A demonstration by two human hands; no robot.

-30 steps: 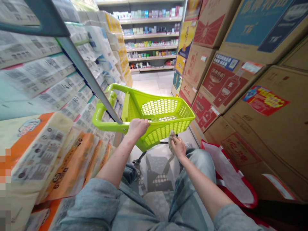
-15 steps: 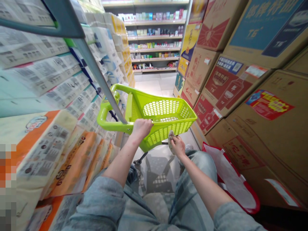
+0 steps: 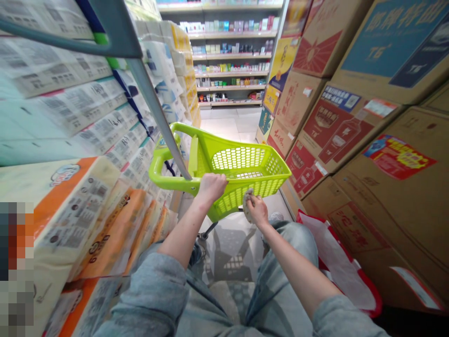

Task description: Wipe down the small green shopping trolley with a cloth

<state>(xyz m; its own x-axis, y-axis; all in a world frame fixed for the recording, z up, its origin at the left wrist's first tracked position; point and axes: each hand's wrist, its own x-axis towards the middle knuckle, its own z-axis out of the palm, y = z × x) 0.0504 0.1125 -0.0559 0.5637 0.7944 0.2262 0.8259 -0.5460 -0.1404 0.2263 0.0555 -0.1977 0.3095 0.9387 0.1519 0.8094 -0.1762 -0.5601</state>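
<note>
Shopping cart (image 3: 233, 199) stands on the floor (image 3: 245, 124) right in front of the seated or crouching person, its basket open at the top and pointing off to the right; pale flooring shows through the holes in its walls and base. Beside the right knee, a white bag (image 3: 331, 255) with red edges leans near the stacked cardboard boxes (image 3: 347, 178), which are closed, so their contents are hidden, though several carry printed bottles. On the left, tissue packs (image 3: 105, 252) sit piled in clear and orange plastic wrapping. The left hand (image 3: 212, 186) is curled over the cart's near rim, knuckles up, with the fingertips out of sight on the inner side. The right hand (image 3: 257, 210) is closed, fingers bunched on a grey-white cloth (image 3: 247, 213), held up at the near side of the basket; the cloth probably touches the holed wall, but it is too small and too covered by the fingers to be sure. The cart is bright lime green plastic, smooth and shiny along the rim, with rows of holes in the walls and a looped bar at the back. A grey pole (image 3: 157, 107) slants down to its near rim, behind the left hand.
</note>
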